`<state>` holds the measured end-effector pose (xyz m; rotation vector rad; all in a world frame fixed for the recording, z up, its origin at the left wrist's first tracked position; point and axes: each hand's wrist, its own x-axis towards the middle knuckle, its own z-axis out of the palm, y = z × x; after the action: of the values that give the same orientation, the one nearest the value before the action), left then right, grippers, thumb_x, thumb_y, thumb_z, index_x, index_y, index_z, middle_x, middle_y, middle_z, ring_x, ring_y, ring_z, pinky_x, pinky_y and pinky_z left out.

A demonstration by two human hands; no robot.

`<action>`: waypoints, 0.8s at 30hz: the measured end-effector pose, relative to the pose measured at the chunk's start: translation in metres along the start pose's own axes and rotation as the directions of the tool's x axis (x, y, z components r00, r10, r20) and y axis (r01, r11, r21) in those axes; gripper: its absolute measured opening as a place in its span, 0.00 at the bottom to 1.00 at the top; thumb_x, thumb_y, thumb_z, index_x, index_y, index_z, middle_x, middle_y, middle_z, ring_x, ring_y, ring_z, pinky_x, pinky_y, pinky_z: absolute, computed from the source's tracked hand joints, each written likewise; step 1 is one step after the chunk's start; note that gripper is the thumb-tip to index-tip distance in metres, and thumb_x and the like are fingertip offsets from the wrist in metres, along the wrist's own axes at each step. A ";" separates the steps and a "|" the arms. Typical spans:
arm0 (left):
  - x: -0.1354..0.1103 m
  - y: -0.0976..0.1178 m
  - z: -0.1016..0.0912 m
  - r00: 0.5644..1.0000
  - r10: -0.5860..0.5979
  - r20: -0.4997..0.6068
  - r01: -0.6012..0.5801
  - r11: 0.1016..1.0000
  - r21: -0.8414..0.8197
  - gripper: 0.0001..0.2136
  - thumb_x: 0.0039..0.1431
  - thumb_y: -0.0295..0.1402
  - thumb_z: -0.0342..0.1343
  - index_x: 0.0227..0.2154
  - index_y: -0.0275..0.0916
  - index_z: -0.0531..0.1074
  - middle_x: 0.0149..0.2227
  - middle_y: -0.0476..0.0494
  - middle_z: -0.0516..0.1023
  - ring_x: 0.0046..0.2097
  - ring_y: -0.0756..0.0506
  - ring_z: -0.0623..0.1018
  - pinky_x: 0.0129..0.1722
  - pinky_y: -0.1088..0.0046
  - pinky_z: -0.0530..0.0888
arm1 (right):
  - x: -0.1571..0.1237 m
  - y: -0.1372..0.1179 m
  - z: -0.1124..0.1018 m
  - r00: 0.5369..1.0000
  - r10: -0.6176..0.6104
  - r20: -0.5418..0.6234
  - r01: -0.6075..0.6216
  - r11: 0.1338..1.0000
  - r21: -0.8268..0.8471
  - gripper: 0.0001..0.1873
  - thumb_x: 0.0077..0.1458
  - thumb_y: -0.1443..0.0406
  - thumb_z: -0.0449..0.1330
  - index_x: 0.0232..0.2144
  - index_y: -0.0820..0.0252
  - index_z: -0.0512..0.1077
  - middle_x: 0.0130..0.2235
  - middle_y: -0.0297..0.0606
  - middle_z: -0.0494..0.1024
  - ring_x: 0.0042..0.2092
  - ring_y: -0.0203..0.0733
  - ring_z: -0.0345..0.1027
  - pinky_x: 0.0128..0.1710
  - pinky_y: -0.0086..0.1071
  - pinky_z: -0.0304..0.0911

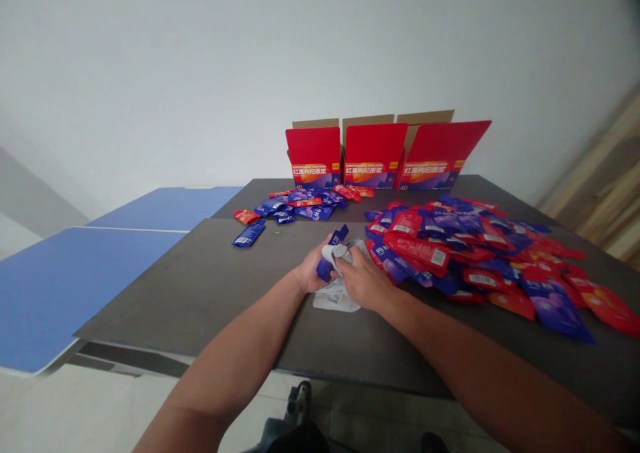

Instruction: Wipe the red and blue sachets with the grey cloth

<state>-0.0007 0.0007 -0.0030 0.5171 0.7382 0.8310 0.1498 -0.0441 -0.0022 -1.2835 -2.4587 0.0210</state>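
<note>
My left hand [315,272] is closed around a blue pouch [325,268], its top end sticking out above the fingers. My right hand [363,276] grips a crumpled white cloth [336,298] and presses a fold of it against the pouch. The lower part of the cloth hangs down to the table between the hands. Just right of my right hand lies a big heap of red and blue pouches [425,250]. A smaller group of pouches [305,203] lies farther back to the left, with one blue pouch [249,234] at its near edge.
Three red and blue cardboard boxes [373,176] with raised flaps stand in a row at the back of the dark table [235,293]. A blue table [115,260] stands to the left. A pale wall [200,73] rises behind, and wooden boards [600,186] lean at the right.
</note>
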 end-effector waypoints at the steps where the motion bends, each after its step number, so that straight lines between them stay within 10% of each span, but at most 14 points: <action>1: 0.000 0.000 0.001 1.000 0.006 0.012 -0.006 1.000 0.009 0.18 0.59 0.47 0.54 0.28 0.35 0.71 0.20 0.48 0.70 0.19 0.52 0.68 0.14 0.80 0.59 | 0.000 0.000 0.000 1.000 0.026 -0.004 -0.026 1.000 -0.003 0.25 0.60 0.68 0.49 0.60 0.53 0.62 0.48 0.49 0.65 0.44 0.49 0.65 0.42 0.38 0.63; 10: -0.006 -0.002 0.002 0.980 -0.087 0.179 0.066 0.990 0.122 0.25 0.58 0.57 0.47 0.25 0.37 0.67 0.19 0.49 0.64 0.19 0.53 0.64 0.16 0.81 0.61 | 0.005 0.014 0.014 0.974 0.195 -0.117 -0.180 0.975 0.126 0.26 0.59 0.70 0.48 0.60 0.62 0.60 0.49 0.50 0.62 0.48 0.48 0.63 0.49 0.38 0.62; 24: -0.007 0.007 -0.006 0.959 -0.044 0.280 0.056 0.998 -0.037 0.15 0.54 0.36 0.50 0.40 0.32 0.72 0.27 0.39 0.73 0.27 0.47 0.72 0.23 0.77 0.67 | 0.013 0.034 0.032 0.861 0.413 -0.296 -0.276 0.869 0.409 0.25 0.61 0.65 0.45 0.60 0.61 0.60 0.52 0.50 0.64 0.57 0.53 0.58 0.56 0.46 0.58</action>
<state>-0.0119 -0.0005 0.0003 0.5596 0.4699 0.7076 0.1596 -0.0092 -0.0339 -1.3997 -1.7727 0.2759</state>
